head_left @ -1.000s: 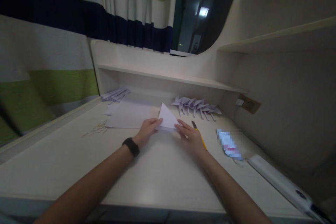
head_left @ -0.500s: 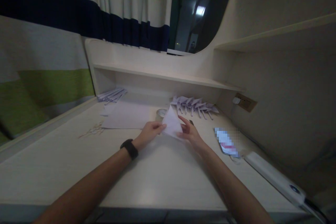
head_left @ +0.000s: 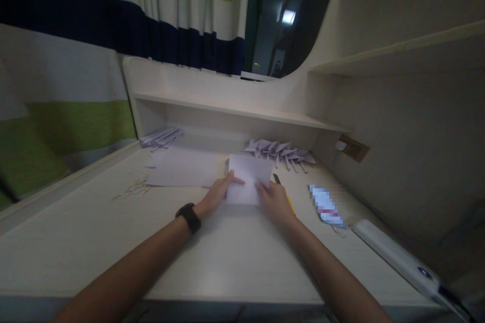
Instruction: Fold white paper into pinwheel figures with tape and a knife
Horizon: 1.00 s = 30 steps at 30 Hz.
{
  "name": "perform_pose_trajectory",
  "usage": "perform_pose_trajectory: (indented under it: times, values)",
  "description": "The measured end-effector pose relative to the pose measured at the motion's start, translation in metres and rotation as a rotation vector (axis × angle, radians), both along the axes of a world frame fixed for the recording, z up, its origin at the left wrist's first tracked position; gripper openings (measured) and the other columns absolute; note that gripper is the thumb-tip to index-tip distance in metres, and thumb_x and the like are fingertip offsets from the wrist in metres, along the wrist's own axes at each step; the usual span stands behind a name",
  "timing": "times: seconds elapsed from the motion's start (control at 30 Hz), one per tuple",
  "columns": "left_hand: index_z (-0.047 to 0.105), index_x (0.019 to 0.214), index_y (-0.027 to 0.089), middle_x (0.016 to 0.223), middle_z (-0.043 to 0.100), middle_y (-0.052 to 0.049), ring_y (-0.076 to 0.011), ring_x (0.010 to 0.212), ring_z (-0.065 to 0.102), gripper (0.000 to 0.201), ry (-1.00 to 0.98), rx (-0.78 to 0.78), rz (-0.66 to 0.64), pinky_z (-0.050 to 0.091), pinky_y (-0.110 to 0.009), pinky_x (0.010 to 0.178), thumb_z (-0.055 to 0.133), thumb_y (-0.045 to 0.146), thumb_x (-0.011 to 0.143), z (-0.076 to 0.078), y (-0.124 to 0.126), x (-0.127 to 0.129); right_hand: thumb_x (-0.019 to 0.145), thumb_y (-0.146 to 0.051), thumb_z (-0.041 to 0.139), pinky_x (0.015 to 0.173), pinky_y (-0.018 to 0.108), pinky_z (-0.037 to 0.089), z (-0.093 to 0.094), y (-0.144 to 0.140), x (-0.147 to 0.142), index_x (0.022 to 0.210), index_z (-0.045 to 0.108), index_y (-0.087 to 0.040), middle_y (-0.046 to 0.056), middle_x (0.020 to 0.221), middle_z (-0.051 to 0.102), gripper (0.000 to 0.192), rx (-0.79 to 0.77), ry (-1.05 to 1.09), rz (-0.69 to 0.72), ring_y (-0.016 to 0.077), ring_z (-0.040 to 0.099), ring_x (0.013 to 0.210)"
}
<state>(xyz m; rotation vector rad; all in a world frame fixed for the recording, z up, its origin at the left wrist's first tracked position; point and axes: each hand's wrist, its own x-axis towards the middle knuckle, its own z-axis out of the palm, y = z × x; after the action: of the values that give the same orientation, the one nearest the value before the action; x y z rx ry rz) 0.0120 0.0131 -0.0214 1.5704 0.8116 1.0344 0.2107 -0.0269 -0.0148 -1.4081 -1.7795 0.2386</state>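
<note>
paper sheet (head_left: 248, 180) now opened flat on bench (head_left: 227, 257), no longer a raised triangle | left hand (head_left: 216, 195) fingers pin its left edge | right hand (head_left: 273, 200) fingers press its right corner | folded paper pieces (head_left: 280, 151) behind sheet | likely re-creasing

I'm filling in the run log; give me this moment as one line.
left hand: on paper sheet | right hand: on its right side | sheet: unfolded on desk | folded paper cranes behind

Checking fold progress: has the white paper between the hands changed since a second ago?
Yes. The paper was a triangle standing up; now it lies opened out as a rectangle on the desk, still before the row of folded cranes.
</note>
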Motion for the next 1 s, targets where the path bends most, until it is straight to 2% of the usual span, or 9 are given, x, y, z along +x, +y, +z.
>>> perform_pose_trajectory:
  times: [0.1, 0.23, 0.33, 0.53, 0.73, 0.87, 0.93, 1.0]
  values:
    - [0.069, 0.100, 0.015, 0.096, 0.069, -0.009, -0.0225, 0.083, 0.061, 0.054, 0.024, 0.055, -0.019, 0.047, -0.033, 0.071, 0.038, 0.058, 0.088, -0.001, 0.002, -0.002, 0.082, -0.040, 0.051, 0.056, 0.027, 0.048, -0.006, 0.003, -0.003, 0.082, 0.071, -0.011, 0.008, 0.074, 0.071, 0.035, -0.098, 0.129, -0.035, 0.0239, 0.065, 0.069]
    - [0.071, 0.100, 0.017, 0.104, 0.070, -0.008, -0.0247, 0.095, 0.061, 0.039, 0.166, 0.252, -0.047, 0.045, -0.036, 0.085, 0.052, 0.047, 0.085, -0.001, 0.001, -0.003, 0.074, -0.043, 0.060, 0.052, 0.026, 0.047, -0.015, 0.007, -0.004, 0.082, 0.072, -0.009, 0.009, 0.074, 0.071, 0.037, -0.126, 0.246, -0.007, 0.0233, 0.064, 0.066]
    - [0.070, 0.105, 0.018, 0.106, 0.070, -0.008, -0.0241, 0.097, 0.062, 0.034, 0.231, 0.332, -0.034, 0.044, -0.036, 0.088, 0.057, 0.040, 0.083, -0.002, 0.000, -0.004, 0.072, -0.046, 0.062, 0.051, 0.026, 0.047, -0.016, 0.007, -0.005, 0.081, 0.073, -0.008, 0.010, 0.072, 0.071, 0.040, -0.135, 0.289, -0.009, 0.0236, 0.064, 0.064]
    - [0.068, 0.109, 0.018, 0.109, 0.069, -0.009, -0.0232, 0.096, 0.063, 0.033, 0.267, 0.341, -0.014, 0.046, -0.036, 0.087, 0.060, 0.028, 0.079, -0.004, 0.000, -0.005, 0.072, -0.045, 0.063, 0.048, 0.025, 0.045, -0.010, 0.003, -0.008, 0.080, 0.073, -0.009, 0.009, 0.072, 0.071, 0.038, -0.143, 0.338, 0.005, 0.0226, 0.064, 0.062]
    - [0.070, 0.106, 0.016, 0.106, 0.070, -0.010, -0.0235, 0.095, 0.064, 0.031, 0.233, 0.295, -0.021, 0.046, -0.036, 0.086, 0.061, 0.027, 0.078, 0.000, 0.000, -0.004, 0.074, -0.040, 0.062, 0.048, 0.024, 0.045, -0.007, -0.001, -0.009, 0.081, 0.072, -0.010, 0.007, 0.071, 0.071, 0.033, -0.084, 0.296, 0.003, 0.0221, 0.064, 0.063]
    - [0.072, 0.100, 0.016, 0.103, 0.071, -0.011, -0.0243, 0.092, 0.064, 0.028, 0.204, 0.266, -0.053, 0.045, -0.037, 0.086, 0.063, 0.028, 0.076, 0.004, -0.001, -0.006, 0.078, -0.036, 0.060, 0.059, 0.027, 0.052, 0.002, -0.004, -0.008, 0.097, 0.070, -0.011, 0.006, 0.083, 0.072, 0.033, -0.059, 0.294, 0.146, 0.0235, 0.067, 0.074]
    - [0.072, 0.099, 0.016, 0.103, 0.071, -0.011, -0.0244, 0.092, 0.064, 0.028, 0.160, 0.225, -0.056, 0.045, -0.037, 0.086, 0.064, 0.030, 0.076, 0.005, -0.002, -0.007, 0.083, -0.029, 0.053, 0.074, 0.031, 0.054, 0.007, -0.007, -0.007, 0.109, 0.067, -0.015, 0.006, 0.101, 0.071, 0.033, -0.019, 0.246, 0.240, 0.0241, 0.066, 0.091]
    - [0.072, 0.099, 0.015, 0.103, 0.070, -0.010, -0.0240, 0.093, 0.063, 0.029, 0.090, 0.163, -0.072, 0.045, -0.036, 0.086, 0.064, 0.031, 0.077, 0.004, -0.003, -0.007, 0.082, -0.016, 0.048, 0.092, 0.035, 0.048, 0.010, -0.009, -0.007, 0.119, 0.062, -0.021, 0.004, 0.120, 0.063, 0.041, 0.065, 0.126, 0.315, 0.0227, 0.060, 0.109]
